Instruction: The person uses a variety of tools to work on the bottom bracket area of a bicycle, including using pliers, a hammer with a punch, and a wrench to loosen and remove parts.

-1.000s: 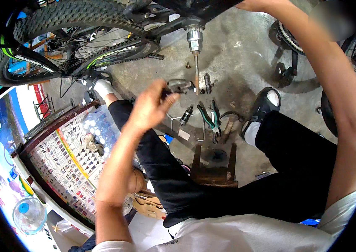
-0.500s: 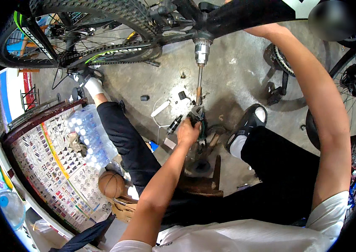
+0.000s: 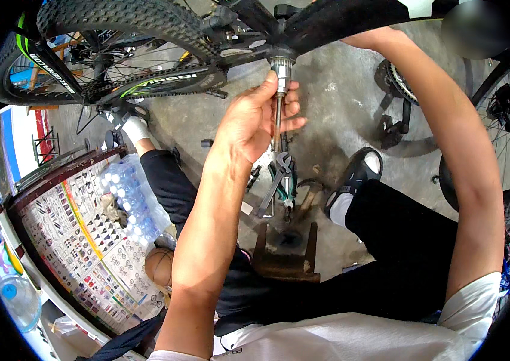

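My left hand is closed around a silver bottom bracket socket tool. Its thumb presses the near side and the fingertips show past the right side. The tool sits up against the bottom bracket of a black bicycle frame, and a thin metal rod runs from it toward me. Partly behind the frame tube is my right hand, its fingers hidden. A grey adjustable wrench lies among green-handled pliers and other tools below my left hand.
A knobby bicycle wheel fills the upper left. Another wheel stands at the right. A small brown stool is between my legs. Bottles in plastic wrap, a basketball and a printed parts board are at the left.
My left hand has left the adjustable wrench among the tools and moved up to the socket tool, taking hold of it. My right hand has hardly moved.
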Demonstrator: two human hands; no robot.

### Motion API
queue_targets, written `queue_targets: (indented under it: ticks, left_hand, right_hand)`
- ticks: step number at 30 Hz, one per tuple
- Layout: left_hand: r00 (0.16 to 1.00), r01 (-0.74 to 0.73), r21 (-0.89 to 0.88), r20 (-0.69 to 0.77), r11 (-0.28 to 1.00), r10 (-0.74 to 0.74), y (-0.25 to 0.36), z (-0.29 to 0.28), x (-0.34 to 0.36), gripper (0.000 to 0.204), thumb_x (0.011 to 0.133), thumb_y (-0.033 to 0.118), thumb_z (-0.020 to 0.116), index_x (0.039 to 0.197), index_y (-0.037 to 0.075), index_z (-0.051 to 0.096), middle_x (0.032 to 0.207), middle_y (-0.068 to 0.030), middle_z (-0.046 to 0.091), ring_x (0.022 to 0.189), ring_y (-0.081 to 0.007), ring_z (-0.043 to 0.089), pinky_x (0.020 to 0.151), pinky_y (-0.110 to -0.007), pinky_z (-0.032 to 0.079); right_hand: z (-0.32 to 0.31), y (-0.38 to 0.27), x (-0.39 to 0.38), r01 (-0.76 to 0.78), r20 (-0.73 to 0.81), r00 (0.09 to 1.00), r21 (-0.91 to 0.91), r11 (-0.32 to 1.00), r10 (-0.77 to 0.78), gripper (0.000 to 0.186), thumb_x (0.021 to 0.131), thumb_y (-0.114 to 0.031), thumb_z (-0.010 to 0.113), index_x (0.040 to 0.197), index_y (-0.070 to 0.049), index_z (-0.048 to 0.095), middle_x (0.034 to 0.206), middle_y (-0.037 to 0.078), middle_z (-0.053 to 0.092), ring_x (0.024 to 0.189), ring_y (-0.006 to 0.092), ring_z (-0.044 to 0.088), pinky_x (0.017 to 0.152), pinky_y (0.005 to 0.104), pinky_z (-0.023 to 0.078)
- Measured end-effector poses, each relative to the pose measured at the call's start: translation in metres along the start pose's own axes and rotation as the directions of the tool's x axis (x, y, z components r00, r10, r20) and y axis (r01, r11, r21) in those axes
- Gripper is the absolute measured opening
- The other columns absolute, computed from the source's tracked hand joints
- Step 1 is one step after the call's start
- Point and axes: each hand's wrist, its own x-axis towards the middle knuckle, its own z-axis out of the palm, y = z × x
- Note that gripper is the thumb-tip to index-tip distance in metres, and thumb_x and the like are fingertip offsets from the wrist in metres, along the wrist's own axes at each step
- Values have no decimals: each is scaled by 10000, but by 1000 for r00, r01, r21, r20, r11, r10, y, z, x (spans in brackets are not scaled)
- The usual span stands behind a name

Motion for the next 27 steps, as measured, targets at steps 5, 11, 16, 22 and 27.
queue_targets:
  ticks: [5, 11, 16, 22, 27]
  left_hand:
    - [937, -121, 341, -272, 932, 221, -16, 11, 2, 443, 1087, 393, 540, 1053, -29, 673, 881, -60, 656, 715, -160, 638, 719, -333, 585]
    - [996, -73, -220, 29, 973, 81, -26, -7, 12, 448, 1078, 457, 529, 1071, 24, 645, 883, -41, 631, 764, -157, 629, 922, -436, 579]
    - [994, -106, 19, 14, 994, 106, -22, -12, 9, 499, 1072, 466, 539, 1141, -15, 652, 919, -46, 647, 795, -175, 643, 933, -435, 577]
    - [957, -184, 386, -138, 904, 253, -14, 0, -1, 539, 1052, 496, 575, 1143, -23, 691, 945, -73, 700, 794, -162, 673, 781, -318, 577]
    - [959, -146, 321, -185, 936, 214, -31, -3, -2, 603, 1056, 549, 535, 1130, -30, 686, 941, -81, 692, 794, -169, 669, 773, -319, 566]
  right_hand:
    - [1, -6, -10, -24, 10, 1000, 21, 1000, 24, 304, 919, -172, 639, 1189, -43, 692, 1171, 190, 714, 1089, 374, 663, 943, 451, 531]
    - [-4, -15, -18, -60, 29, 998, 47, 997, 59, 302, 916, -164, 637, 1189, -46, 690, 1173, 190, 712, 1093, 377, 661, 946, 452, 531]
    - [-6, -25, -24, -91, 45, 995, 69, 994, 88, 301, 914, -158, 636, 1190, -48, 688, 1175, 190, 711, 1097, 381, 660, 948, 453, 531]
    - [-12, -36, -11, -110, 39, 993, 90, 990, 107, 300, 912, -150, 635, 1191, -51, 686, 1178, 190, 709, 1101, 384, 658, 950, 454, 531]
    - [17, -54, 25, -59, -15, 997, 427, 902, 72, 337, 995, -229, 605, 1278, -54, 662, 1296, 171, 685, 1184, 273, 633, 1045, 410, 489]
